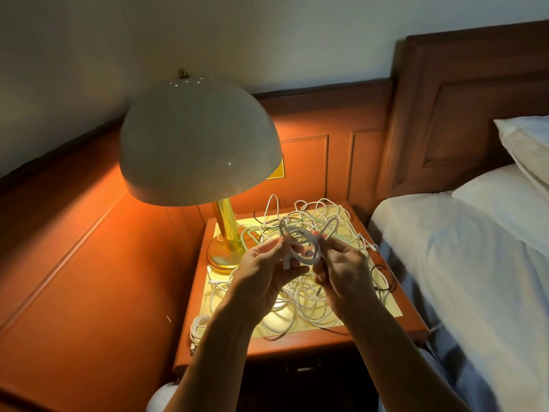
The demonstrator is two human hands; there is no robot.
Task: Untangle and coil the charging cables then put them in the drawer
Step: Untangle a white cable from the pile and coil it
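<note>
Above the nightstand [383, 328] I hold a white charging cable [303, 239] wound into loops. My left hand [264, 272] pinches one side of the loops, and my right hand [341, 269] grips the other side. Below my hands a tangle of white cables [312, 298] covers the lit tabletop, with a thin black cable [383, 278] at its right edge. A small coiled white cable [197, 327] lies at the front left corner. The drawer front [303, 370] below the top is dark and looks closed.
A lamp with a white dome shade [199, 141] and brass stem [227, 230] stands at the back left of the nightstand. A bed with white sheet [463, 263] and pillow [525, 147] lies right. Wood panelling runs left and behind.
</note>
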